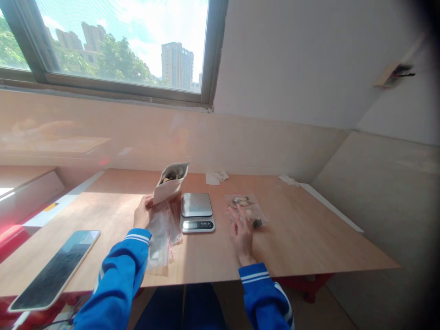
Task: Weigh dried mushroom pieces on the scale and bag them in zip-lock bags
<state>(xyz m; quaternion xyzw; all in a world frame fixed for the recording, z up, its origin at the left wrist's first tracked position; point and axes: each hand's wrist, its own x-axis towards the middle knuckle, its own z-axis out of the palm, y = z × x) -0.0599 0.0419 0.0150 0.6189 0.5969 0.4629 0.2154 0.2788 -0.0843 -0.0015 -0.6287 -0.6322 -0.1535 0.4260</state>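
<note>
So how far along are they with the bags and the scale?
It's hard to be sure, but a flat bag already has pieces in it, and the right hand rests on it. In hand: the left hand holds up a pouch of brown bits beside the scale. Left: the clear bags in a pile look unfilled, and nothing sits on the scale.

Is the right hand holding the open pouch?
No, the left hand holds the open pouch; the right hand rests on a clear plastic bag beside the digital scale.
</note>
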